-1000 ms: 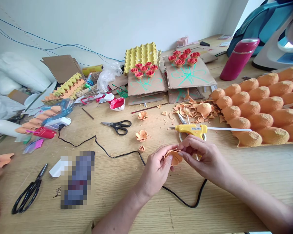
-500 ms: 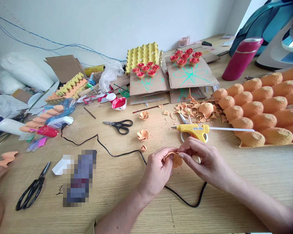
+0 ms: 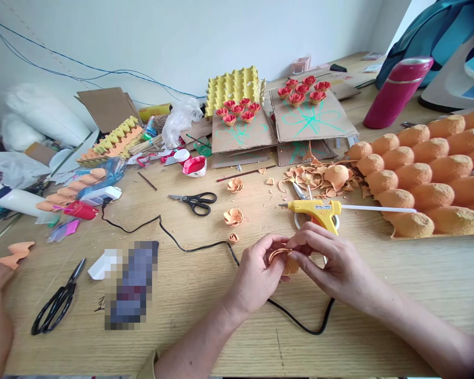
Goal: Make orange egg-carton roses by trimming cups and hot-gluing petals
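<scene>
One orange flower [image 3: 290,267], pinched between the fingers of left hand [image 3: 255,276] and right hand [image 3: 326,258], just nearside of the glue gun [image 3: 318,209]! Petal-fitting, by the look of it; next calls for a gentle, steady press.

Left forearm [image 3: 205,337]: plain khaki fabric sleeve [image 3: 150,364], edge visible at the near side. Right forearm [image 3: 411,308]: bare. Left hand [image 3: 256,273] and right hand [image 3: 332,258]: bare, nails short.

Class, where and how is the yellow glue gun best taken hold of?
Probably by the handle of the glue gun, coming from the near right: the handle slants toward the right hand, which hides its lower end, while the nozzle, possibly hot, points left.
</scene>
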A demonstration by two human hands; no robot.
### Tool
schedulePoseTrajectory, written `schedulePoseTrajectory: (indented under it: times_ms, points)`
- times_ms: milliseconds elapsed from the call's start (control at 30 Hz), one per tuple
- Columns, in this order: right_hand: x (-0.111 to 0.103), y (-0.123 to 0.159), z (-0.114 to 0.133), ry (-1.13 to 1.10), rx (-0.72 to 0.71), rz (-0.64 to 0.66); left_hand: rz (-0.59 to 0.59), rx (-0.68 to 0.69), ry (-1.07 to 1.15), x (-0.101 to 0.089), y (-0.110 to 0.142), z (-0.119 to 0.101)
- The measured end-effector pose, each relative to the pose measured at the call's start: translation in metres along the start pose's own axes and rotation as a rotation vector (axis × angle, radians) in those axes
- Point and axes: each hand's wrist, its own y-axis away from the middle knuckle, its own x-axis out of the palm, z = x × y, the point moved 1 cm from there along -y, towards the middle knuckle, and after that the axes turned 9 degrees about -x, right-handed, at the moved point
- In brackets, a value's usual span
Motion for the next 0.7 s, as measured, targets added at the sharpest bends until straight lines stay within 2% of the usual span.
schedulePoseTrajectory:
  times_ms: [100,333,500,700]
  points:
    - [-0.0005,0.0005,0.0004,-0.006,0.004,-0.008,-0.031,-0.01,0.042,-0.0008,-0.0011,0.0006]
    - [0.0036,0.0014,-0.003,0.01,-0.016,0.04,-0.096,0.143,-0.24,-0.0037,-0.0001,0.0027]
    - [0.0059,0.0024,-0.0023,0.037,0.0,-0.006,-0.055,0.026,-0.044,-0.0032,-0.0002,0.0009]
    - [0.0094,0.0034,-0.0015,0.089,-0.051,0.06,-0.101,0.21,-0.319,-0.0034,0.0018,-0.0008]
